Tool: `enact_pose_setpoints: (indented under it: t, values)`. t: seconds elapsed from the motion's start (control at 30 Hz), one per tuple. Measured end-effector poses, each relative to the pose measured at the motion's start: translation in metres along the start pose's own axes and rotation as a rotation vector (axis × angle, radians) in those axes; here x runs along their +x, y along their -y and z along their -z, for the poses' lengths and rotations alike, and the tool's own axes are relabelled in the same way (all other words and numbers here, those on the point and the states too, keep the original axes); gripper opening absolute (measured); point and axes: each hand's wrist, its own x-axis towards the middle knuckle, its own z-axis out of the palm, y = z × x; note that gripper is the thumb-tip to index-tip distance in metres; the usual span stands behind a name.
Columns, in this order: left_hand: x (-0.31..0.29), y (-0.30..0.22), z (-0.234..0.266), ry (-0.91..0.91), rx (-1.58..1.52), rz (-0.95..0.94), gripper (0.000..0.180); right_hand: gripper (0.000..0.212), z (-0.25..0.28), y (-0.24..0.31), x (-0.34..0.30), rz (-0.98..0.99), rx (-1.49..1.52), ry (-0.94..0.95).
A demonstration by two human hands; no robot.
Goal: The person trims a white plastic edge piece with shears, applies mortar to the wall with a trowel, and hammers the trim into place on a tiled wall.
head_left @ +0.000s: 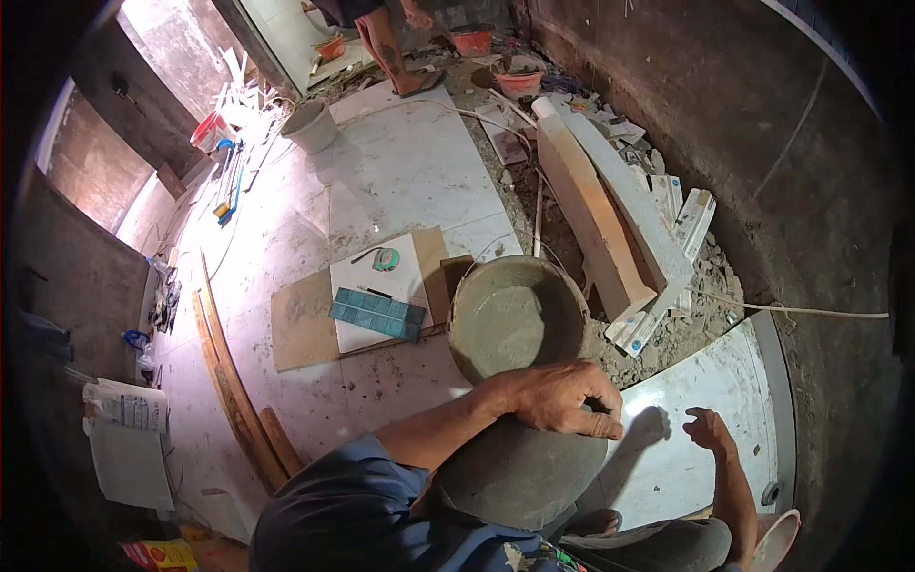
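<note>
My left hand rests on my bent knee, its fingers curled in and nothing visible in them. Just beyond it stands a round bucket holding grey wet mortar. Over a large white tile at the right, my right hand hovers with its fingers partly bent and apart, holding nothing that I can see; its shadow falls on the tile. Left of the bucket, a strip of teal mosaic tile lies across a white tile with a dark pen and a green tape measure.
Beyond the bucket, a long box leans among rubble and metal profiles. Wooden strips lie at the left. Another bucket stands farther back. A person's legs show at the far end near red buckets.
</note>
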Motion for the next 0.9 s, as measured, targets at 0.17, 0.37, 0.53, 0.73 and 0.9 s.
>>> enact_pose_setpoints:
  t: [0.17,0.37,0.53,0.73,0.9]
  values:
    - [-0.017,0.016,0.01,-0.33,0.009,-0.111,0.027,0.041,-0.001,-0.005,-0.002,0.099,-0.044,-0.029]
    - [-0.081,0.018,0.086,-1.029,0.19,0.035,0.015,0.04,0.023,0.029,-0.006,0.007,0.022,-0.036]
    - [-0.156,-0.016,0.185,-1.66,0.364,-0.057,0.018,0.043,0.031,0.016,-0.005,-0.021,0.056,-0.124]
    - [-0.238,-0.067,0.291,-1.858,0.584,-0.074,0.034,0.042,0.053,0.041,-0.006,-0.004,0.002,-0.138]
    - [-0.253,-0.079,0.366,-1.775,0.613,0.118,0.05,0.043,0.075,0.06,-0.013,-0.021,-0.021,-0.133]
